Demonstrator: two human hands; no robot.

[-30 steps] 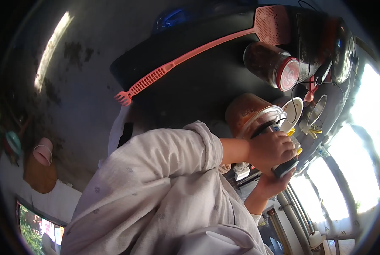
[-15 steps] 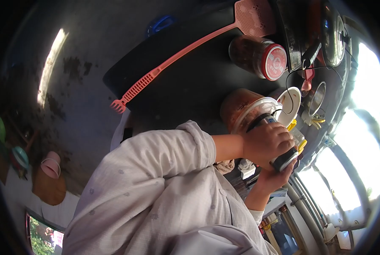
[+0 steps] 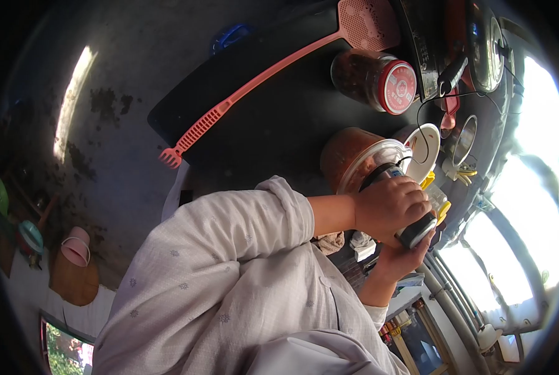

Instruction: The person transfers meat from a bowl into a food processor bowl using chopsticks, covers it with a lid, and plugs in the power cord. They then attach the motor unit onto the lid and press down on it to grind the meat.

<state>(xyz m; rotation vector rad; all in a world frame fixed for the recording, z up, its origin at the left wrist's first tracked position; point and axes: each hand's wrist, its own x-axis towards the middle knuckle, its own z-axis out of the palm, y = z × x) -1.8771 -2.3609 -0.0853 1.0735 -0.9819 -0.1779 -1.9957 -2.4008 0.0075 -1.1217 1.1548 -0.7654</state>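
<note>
My left hand (image 3: 392, 209) is wrapped around a dark cylinder (image 3: 417, 230) with a pale band near one end. Under that end, the fingers of my right hand (image 3: 403, 255) are curled against it; its grip is partly hidden. A thin dark cord (image 3: 419, 131) loops away beside the cylinder's other end. Right behind my left hand is a tub with reddish contents (image 3: 348, 156) and a white rim. Next to it are a white bowl (image 3: 424, 150) and a clear container with yellow clips (image 3: 443, 211). Both forearms come out of pale patterned sleeves.
On the dark table lie a pink fly swatter (image 3: 267, 75) and a red-lidded jar (image 3: 397, 86). Farther right are a black-handled pan (image 3: 452, 76), a glass lid (image 3: 493, 53) and a metal bowl (image 3: 464, 140). A pink bucket (image 3: 76, 245) is at the far left.
The whole view has shifted slightly, so things on the table appear a little farther left. Both hands keep the same hold on the dark cylinder.
</note>
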